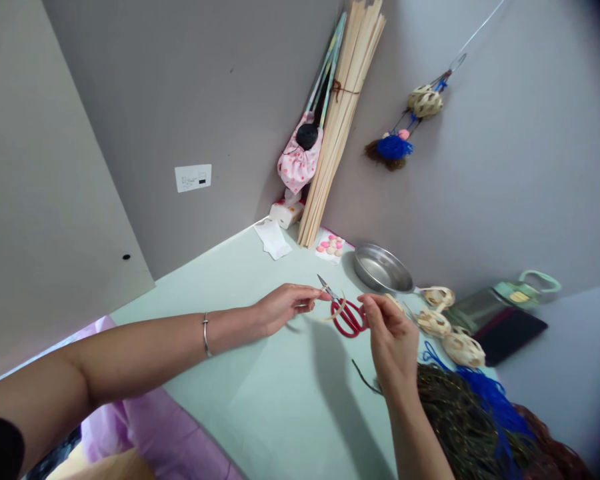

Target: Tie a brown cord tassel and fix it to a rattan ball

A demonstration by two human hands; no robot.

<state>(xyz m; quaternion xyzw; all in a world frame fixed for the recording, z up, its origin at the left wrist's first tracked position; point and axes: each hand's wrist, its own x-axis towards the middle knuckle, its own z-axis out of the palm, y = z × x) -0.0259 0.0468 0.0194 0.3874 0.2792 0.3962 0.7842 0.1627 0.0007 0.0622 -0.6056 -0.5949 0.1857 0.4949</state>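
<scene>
My left hand (289, 308) is closed in a pinch on a thin, pale, curved strip (341, 308) that looks like bamboo or wood. The strip bends over red-handled scissors (349, 319), which lie on the table with their blades toward the back. To the right of the scissors, my right hand (391, 328) is raised with thumb and fingertips pressed together; whether anything sits between them I cannot make out. Just beyond it are several small woven balls (463, 348) of pale strips.
Dark green yarn (460, 413) and blue yarn (500, 407) lie at right, near a green-lidded bottle (500, 300) and a black phone (515, 333). Behind stand a steel bowl (383, 268), pink and cream beads (331, 247), a tissue pack (286, 213) and a bundle of wooden strips (341, 127).
</scene>
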